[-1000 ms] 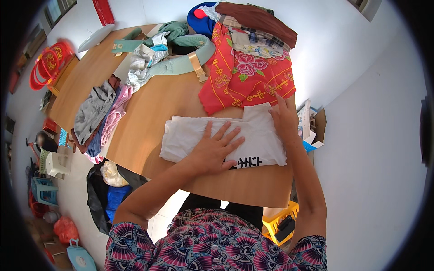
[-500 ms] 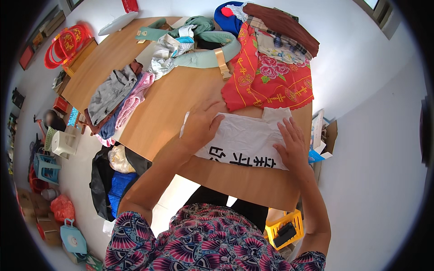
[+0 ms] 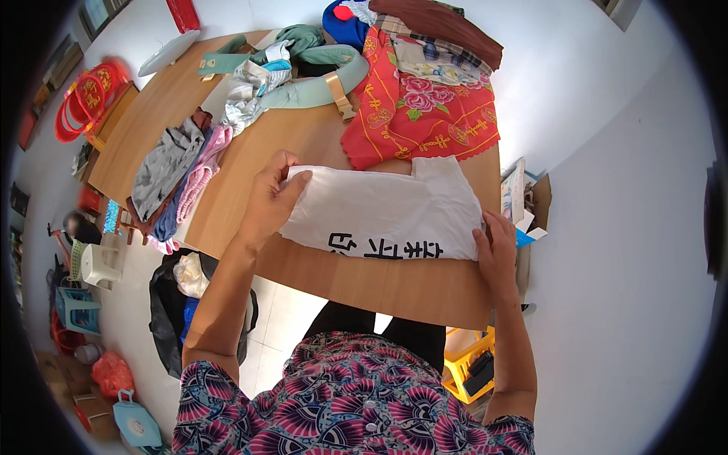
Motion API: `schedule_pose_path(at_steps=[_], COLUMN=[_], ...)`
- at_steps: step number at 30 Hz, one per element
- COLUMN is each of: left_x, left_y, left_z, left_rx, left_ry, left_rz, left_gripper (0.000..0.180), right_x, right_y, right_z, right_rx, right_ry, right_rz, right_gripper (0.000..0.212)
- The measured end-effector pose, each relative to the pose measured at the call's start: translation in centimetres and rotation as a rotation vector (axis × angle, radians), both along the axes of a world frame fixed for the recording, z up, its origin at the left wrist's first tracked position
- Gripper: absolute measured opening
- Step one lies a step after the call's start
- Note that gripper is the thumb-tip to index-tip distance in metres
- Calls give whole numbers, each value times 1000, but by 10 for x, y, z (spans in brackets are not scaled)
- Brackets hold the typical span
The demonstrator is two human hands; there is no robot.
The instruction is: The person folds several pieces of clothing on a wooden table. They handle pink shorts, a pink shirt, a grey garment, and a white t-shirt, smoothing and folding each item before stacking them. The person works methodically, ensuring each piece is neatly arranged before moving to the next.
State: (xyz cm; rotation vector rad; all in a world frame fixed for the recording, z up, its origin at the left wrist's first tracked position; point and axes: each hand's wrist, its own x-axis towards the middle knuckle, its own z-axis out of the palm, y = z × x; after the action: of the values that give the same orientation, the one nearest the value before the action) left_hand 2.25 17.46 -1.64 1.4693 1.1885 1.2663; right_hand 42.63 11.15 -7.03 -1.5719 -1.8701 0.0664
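Note:
A folded white T-shirt with black printed characters lies on the wooden table in front of me. My left hand pinches its left end, thumb on top and fingers curled at the far corner. At the opposite end, my right hand closes on the right edge, with its thumb on the cloth and part of the fingers hidden. A short sleeve-like flap sticks out at the shirt's far right side. Just beyond the shirt lies a red cloth with pink flowers and yellow patterns.
Folded clothes sit at the table's left edge. A green padded carrier and a crumpled white cloth lie farther back. More folded garments top the red cloth. An open black bag and a yellow basket stand below.
My left hand has gone from lying over the shirt to gripping its left end. My right hand has slid from the shirt's top to its right edge. The shirt looks smoother.

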Motion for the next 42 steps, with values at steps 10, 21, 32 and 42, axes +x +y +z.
schedule_pose_path(at_steps=[10,21,32,42], left_x=[-6,-19,-21,-17], left_y=[2,-20,-44,-69], left_z=[-21,-35,-49,-27], left_rx=[-138,-235,-156,-47], left_ry=[182,90,-140,-61], left_rz=[126,74,-13,-154], left_gripper=[33,53,51,76], right_x=[1,-6,-6,-51], right_y=[-2,1,3,-1], right_z=[2,4,9,38], right_rx=[-36,-7,-11,-121], right_ry=[-17,-117,-139,-403], right_rz=[15,4,7,366], right_gripper=[39,39,42,72])
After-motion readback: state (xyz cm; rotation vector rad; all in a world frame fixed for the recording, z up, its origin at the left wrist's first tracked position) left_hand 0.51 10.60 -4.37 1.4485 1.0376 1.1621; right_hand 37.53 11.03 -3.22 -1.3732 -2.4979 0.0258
